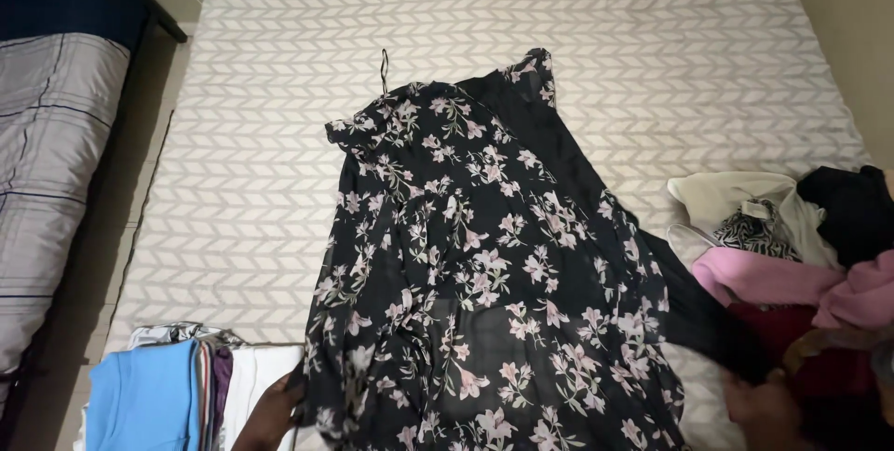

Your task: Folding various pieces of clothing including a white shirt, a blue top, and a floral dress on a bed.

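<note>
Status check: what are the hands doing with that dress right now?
Left hand grips floral dress at hem. Right hand holds its far hem edge. Folded stack left, clothes pile right.

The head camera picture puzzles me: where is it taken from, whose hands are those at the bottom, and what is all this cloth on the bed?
There is no machine here. The single picture comes from a camera worn on a person's head, looking down at their own two bare hands. The surface is a bed with a grey and white zigzag cover. Spread across it lies a black floral dress with thin straps. The left hand touches the dress's lower left edge; whether its fingers grip the cloth I cannot tell. The right hand touches the dark fabric at the dress's lower right edge. Beside the left hand sits a stack of folded clothes, blue on top. At the right lies a loose heap of clothes, pink, white and black.
</note>
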